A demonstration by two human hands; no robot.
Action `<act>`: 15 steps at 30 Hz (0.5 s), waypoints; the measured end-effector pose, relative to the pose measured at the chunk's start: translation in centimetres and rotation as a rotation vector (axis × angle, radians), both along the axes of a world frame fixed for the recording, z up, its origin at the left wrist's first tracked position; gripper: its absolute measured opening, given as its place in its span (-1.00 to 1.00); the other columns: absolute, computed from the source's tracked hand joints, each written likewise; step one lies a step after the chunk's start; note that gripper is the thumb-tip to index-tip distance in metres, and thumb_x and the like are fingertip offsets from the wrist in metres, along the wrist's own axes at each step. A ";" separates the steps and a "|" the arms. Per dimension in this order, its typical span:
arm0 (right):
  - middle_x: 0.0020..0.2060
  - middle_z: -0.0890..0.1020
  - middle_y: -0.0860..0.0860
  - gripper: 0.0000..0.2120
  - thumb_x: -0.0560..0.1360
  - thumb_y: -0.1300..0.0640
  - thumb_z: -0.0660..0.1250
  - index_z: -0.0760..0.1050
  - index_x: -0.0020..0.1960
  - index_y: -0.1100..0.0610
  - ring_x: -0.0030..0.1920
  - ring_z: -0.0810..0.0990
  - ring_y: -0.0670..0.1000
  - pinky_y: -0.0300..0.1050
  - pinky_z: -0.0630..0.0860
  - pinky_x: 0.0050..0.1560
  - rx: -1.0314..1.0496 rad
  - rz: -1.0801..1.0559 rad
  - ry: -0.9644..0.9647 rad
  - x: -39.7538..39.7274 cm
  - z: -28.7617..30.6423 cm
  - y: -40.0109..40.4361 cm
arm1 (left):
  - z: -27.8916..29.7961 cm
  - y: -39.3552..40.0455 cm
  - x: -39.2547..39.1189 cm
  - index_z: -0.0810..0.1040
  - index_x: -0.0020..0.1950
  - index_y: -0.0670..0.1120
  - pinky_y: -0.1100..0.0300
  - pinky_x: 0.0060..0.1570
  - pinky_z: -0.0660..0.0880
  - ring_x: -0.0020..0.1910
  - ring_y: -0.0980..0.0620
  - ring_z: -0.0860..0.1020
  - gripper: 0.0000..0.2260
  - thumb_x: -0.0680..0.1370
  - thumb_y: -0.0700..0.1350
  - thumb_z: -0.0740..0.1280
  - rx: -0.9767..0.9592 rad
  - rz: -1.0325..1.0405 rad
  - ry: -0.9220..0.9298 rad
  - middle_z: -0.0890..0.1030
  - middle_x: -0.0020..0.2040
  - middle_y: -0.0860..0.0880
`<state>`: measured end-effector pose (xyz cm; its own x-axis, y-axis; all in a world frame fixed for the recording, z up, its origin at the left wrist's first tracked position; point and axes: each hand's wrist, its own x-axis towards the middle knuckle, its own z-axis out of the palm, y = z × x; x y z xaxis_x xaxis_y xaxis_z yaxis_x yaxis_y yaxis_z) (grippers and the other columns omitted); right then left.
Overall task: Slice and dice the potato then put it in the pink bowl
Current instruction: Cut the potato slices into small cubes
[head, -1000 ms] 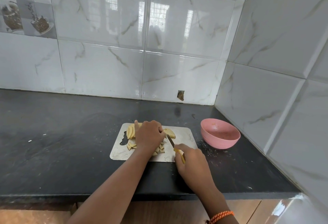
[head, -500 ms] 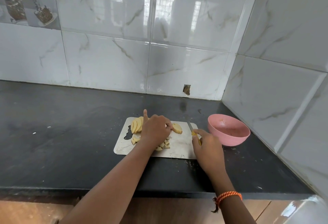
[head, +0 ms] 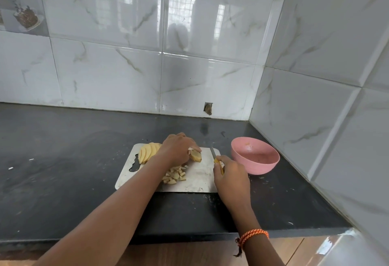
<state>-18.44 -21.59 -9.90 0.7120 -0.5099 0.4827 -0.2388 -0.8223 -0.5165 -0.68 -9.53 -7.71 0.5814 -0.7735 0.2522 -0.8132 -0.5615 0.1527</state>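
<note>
Potato piece under left hand; right hand seemingly grips knife.

The counter is black with faint pale specks. On it lies a silvery-grey, mottled cutting board carrying pale yellow potato slices and tan-edged diced pieces. The bowl is pink — dusty, with small darker flecks inside. The knife has a yellow handle and grey blade. Wall tiles are glossy white with grey-brown marble veins. A wrist thread is orange and white — braided.
</note>
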 end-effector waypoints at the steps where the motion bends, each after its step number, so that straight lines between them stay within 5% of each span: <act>1: -0.10 0.70 0.03 -0.75 0.65 0.03 0.21 0.61 0.22 0.00 -0.11 0.61 0.08 0.08 0.60 -0.07 -0.003 0.001 0.005 0.0 0.0 0.0 | -0.1 0.0 0.1 0.67 0.31 0.24 0.12 0.33 0.34 0.32 0.09 0.46 -0.58 0.62 -0.22 0.32 -0.011 0.015 -0.007 0.62 0.35 0.25; 6: -0.05 0.71 0.03 -0.72 0.64 0.02 0.21 0.60 0.28 -0.02 -0.08 0.62 0.08 0.08 0.60 -0.05 0.003 0.007 0.017 0.0 -0.1 0.0 | -0.5 0.4 0.0 0.74 0.12 0.18 0.01 0.35 0.35 0.22 0.08 0.49 -0.76 0.60 0.04 0.28 -0.001 0.104 -0.073 0.66 0.17 0.24; 10: -0.02 0.71 0.02 -0.71 0.64 -0.01 0.22 0.59 0.29 -0.04 -0.04 0.62 0.09 0.08 0.59 -0.04 -0.008 0.011 0.026 0.0 0.0 0.1 | -0.9 0.3 -1.0 0.59 -0.26 0.05 -0.01 0.25 0.38 -0.03 0.07 0.46 -0.57 0.54 0.35 0.19 -0.006 0.231 -0.149 0.57 -0.19 0.16; 15: -0.04 0.71 -0.01 -0.71 0.65 -0.06 0.21 0.56 0.32 -0.09 -0.08 0.62 0.04 0.04 0.59 -0.07 -0.066 -0.010 0.046 -0.3 0.2 0.3 | -1.5 0.8 -0.7 0.73 -0.05 0.12 -0.03 0.31 0.36 0.04 0.10 0.45 -0.67 0.59 0.31 0.31 -0.128 0.256 -0.100 0.58 -0.10 0.21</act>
